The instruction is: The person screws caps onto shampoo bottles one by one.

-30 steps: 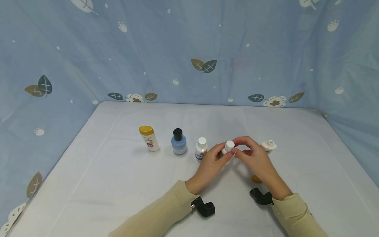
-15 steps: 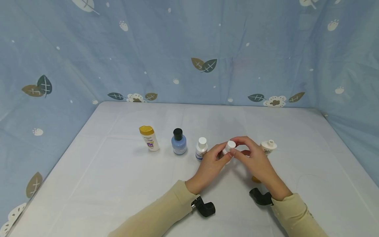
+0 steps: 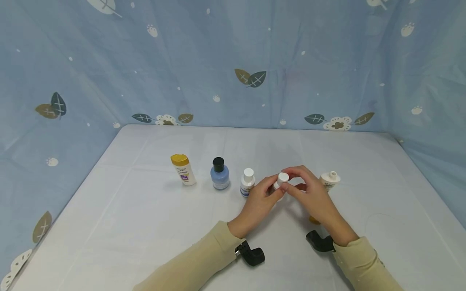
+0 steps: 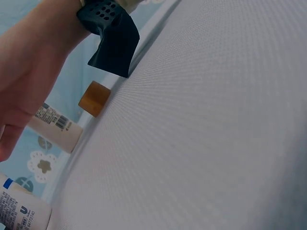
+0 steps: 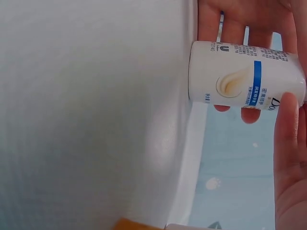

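A small white bottle (image 5: 230, 74) with a blue label stripe stands on the table between both hands, its white screw cap (image 3: 283, 177) on top. My left hand (image 3: 256, 204) wraps its fingers round the bottle's body. At the neck, my right hand (image 3: 314, 198) pinches the cap between thumb and fingers; its hidden fingertips lie behind the cap. In the left wrist view the right hand (image 4: 29, 81) shows above the bottle (image 4: 21, 206). Just right of the right hand stands an uncapped white bottle (image 3: 329, 179). A gold cap (image 4: 95, 98) lies near it.
To the left stand another white bottle with a white cap (image 3: 247, 183), a blue bottle with a black cap (image 3: 220, 177) and a white bottle with a gold top (image 3: 183, 170). White cloth covers the table (image 3: 109, 218); a blue curtain (image 3: 196, 60) hangs behind.
The right thumb and fingers shift slightly leftward round the cap. The left hand and the bottle stay in place.
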A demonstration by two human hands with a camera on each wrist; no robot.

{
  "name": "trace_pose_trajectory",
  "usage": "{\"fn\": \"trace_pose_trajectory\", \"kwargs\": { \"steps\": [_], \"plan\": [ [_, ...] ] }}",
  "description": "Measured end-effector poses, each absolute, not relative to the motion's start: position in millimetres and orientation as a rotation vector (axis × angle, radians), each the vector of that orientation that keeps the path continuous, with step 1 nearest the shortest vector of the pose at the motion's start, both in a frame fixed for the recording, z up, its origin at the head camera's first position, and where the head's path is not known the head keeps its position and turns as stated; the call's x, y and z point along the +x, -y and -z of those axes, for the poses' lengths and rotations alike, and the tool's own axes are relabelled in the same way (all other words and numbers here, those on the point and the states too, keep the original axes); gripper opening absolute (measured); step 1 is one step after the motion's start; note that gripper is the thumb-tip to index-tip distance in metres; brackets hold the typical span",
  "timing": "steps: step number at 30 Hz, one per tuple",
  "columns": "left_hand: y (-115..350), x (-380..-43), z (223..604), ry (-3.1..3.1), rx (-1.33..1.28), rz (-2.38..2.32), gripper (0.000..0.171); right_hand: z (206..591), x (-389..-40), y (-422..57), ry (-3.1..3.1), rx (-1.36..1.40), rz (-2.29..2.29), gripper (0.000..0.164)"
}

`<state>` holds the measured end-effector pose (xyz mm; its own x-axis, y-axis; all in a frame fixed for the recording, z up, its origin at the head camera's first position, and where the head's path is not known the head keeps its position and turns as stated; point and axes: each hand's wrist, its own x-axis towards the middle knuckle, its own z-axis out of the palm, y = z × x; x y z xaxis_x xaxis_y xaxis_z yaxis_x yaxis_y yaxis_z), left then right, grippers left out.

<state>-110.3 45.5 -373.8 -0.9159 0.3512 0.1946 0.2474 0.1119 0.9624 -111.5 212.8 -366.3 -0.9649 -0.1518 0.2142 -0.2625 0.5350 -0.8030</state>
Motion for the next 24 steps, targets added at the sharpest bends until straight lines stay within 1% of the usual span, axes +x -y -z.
{"fn": "trace_pose_trajectory", "kwargs": {
  "steps": [9,13,19,21,24],
  "plan": [
    [-45,-110,372,-2.249,0.623,-1.95,0.037,366,-111,-213,2.656,0.338,-1.403,0.034],
    [-45,-111,374,-2.268,0.632,-1.95,0.036,359,-108,-209,2.657,0.328,-1.413,0.034],
    [-51,-122,401,-2.286,0.644,-1.954,0.036,338,-99,-198,2.656,0.341,-1.396,0.034],
    [-52,-125,407,-2.279,0.66,-1.962,0.036,339,-99,-198,2.663,0.355,-1.385,0.034],
    [-52,-124,406,-2.269,0.693,-1.982,0.034,348,-103,-204,2.678,0.376,-1.369,0.036]
  ]
}}
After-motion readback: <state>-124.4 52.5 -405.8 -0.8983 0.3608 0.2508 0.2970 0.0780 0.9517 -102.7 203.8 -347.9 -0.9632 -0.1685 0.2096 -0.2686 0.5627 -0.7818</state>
